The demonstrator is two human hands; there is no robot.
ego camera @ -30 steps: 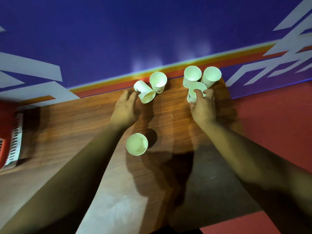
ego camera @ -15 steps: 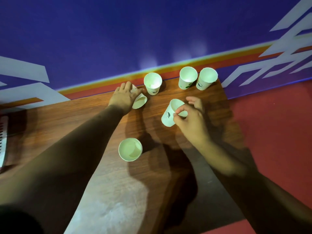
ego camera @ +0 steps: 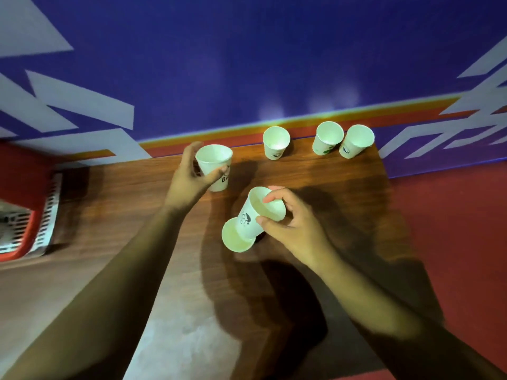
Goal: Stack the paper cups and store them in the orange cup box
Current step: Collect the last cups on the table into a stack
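The left hand (ego camera: 189, 178) holds a round white paper cup (ego camera: 215, 163) upright. The right hand (ego camera: 292, 224) pinches a tilted cup (ego camera: 253, 212) over a third cup (ego camera: 235, 240) on the smooth wooden table (ego camera: 329, 193).

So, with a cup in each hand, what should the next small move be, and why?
Probably the right hand should straighten its tilted cup and press it into the standing cup: its base already meets that open mouth. The left hand holds a spare cup to follow.

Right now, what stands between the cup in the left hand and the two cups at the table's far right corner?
One upright paper cup, standing apart from both near the far edge, as the head view shows.
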